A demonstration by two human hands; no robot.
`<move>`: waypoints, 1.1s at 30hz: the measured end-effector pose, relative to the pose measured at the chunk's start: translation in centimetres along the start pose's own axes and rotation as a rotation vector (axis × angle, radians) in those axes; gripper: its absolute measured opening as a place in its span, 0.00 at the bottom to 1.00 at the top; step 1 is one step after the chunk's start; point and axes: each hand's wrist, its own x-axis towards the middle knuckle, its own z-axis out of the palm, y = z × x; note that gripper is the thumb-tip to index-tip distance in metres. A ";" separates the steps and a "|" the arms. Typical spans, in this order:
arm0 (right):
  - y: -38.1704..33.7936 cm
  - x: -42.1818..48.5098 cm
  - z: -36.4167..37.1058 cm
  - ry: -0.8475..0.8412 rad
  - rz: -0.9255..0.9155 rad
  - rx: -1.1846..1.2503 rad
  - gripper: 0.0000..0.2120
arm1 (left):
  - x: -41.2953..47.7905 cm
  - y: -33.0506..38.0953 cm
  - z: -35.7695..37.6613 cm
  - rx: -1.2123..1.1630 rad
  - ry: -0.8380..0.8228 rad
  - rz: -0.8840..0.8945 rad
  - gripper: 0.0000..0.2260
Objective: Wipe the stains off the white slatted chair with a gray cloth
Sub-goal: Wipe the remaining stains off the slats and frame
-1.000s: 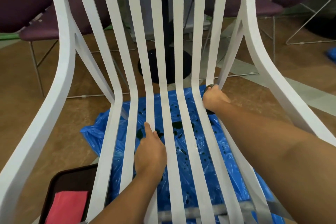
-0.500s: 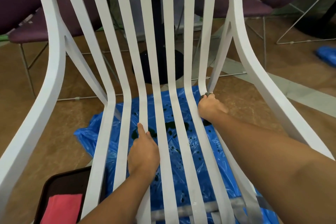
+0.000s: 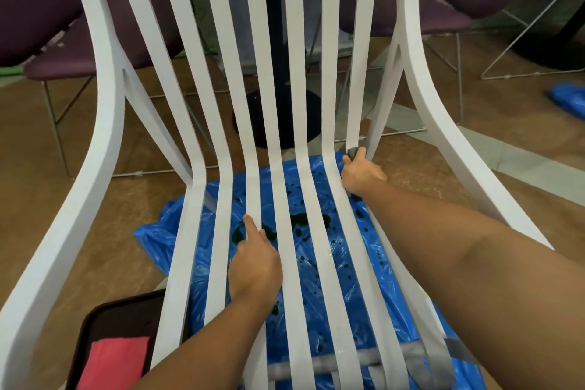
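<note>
Right hand (image 3: 361,172) pinches the gray cloth (image 3: 352,153), left hand (image 3: 256,260) grips the white slatted chair (image 3: 109,104); the cloth may drop through a gap.

No text, label, brand, number or sign can be read on anything in view.

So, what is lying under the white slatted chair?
A blue plastic sheet spattered with dark green stains lies on the floor under the white slatted chair. The slats and both forearms cover much of it, so its full extent is hidden.
</note>
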 end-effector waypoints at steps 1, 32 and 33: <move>0.2 0.1 0.2 -0.014 0.005 0.026 0.19 | 0.0 0.1 0.0 0.013 -0.001 -0.003 0.23; 13.1 -26.7 1.7 0.030 0.226 0.105 0.18 | -1.3 0.8 -1.3 0.065 0.010 -0.056 0.29; 13.2 -27.0 1.6 0.030 0.242 0.131 0.18 | -1.3 0.9 -1.3 0.056 0.006 -0.052 0.28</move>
